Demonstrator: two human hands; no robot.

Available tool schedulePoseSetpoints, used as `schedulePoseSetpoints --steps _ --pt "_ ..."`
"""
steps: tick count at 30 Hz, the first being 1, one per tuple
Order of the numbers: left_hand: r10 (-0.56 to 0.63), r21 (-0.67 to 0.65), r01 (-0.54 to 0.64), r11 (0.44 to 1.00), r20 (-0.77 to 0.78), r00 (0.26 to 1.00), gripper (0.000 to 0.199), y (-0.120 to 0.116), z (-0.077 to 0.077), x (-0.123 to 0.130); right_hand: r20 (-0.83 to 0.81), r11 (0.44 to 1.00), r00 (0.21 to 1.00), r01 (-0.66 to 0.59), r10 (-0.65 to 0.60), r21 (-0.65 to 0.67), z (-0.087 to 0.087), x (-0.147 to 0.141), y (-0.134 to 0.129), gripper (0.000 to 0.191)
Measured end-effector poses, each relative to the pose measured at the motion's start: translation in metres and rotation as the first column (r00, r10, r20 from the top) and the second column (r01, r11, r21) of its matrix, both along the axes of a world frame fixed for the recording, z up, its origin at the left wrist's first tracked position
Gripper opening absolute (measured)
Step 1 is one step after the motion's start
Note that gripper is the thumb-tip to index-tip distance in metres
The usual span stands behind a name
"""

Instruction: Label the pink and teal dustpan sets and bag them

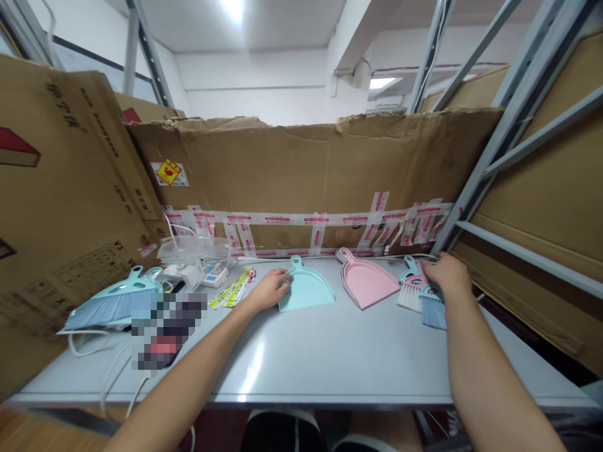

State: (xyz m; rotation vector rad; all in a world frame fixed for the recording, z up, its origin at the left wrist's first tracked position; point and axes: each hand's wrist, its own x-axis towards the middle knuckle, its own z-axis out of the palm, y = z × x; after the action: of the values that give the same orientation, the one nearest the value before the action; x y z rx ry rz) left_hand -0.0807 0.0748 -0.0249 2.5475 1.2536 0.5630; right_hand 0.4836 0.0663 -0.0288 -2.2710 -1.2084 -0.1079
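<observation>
My left hand (272, 287) grips the left edge of a mint-green dustpan (308, 290) lying on the table, thumb and fingers at its rim. To its right lies a small stack of dustpans, with a pink dustpan (370, 282) on top. At the far right, my right hand (447, 271) is closed over the handle end of a small mint hand brush (432, 307) with blue bristles. Beside it are a pink hand brush (411, 295) with white bristles and another mint handle (411, 263). My right fingertips are partly hidden.
On the left lie a mint dustpan-and-brush set (115, 301), a pixelated object (172, 329), yellow-green cards (233, 289), clear plastic bags (193, 251) and white cables. A taped cardboard wall (301, 169) backs the grey table (330, 364). Metal shelf posts (490, 147) stand right.
</observation>
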Motion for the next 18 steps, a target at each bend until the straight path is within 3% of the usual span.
schedulePoseSetpoints --steps 4,10,12,14,18 --pt "0.018 0.013 -0.019 1.0 0.065 0.998 0.047 0.002 -0.003 0.005 -0.055 0.982 0.997 0.037 -0.048 -0.187 0.003 0.005 -0.006 0.051" --pt "0.016 0.018 -0.018 1.0 0.115 0.993 0.039 0.004 -0.006 0.005 -0.078 0.998 0.996 0.049 -0.051 -0.026 0.009 -0.002 -0.011 0.036" --pt "0.002 0.01 -0.003 1.0 0.12 0.993 0.038 0.003 -0.005 0.005 -0.132 0.997 0.99 -0.036 0.044 0.062 0.017 -0.011 -0.011 0.037" --pt "-0.014 -0.001 0.015 1.0 0.134 0.991 0.038 0.002 -0.004 0.006 -0.251 0.97 0.943 -0.177 0.216 0.169 0.026 -0.025 -0.011 0.041" --pt "0.004 -0.017 -0.001 1.0 0.166 0.986 0.031 0.0 -0.003 0.011 -0.501 0.836 0.669 -0.437 0.549 0.333 0.042 -0.057 -0.019 0.062"
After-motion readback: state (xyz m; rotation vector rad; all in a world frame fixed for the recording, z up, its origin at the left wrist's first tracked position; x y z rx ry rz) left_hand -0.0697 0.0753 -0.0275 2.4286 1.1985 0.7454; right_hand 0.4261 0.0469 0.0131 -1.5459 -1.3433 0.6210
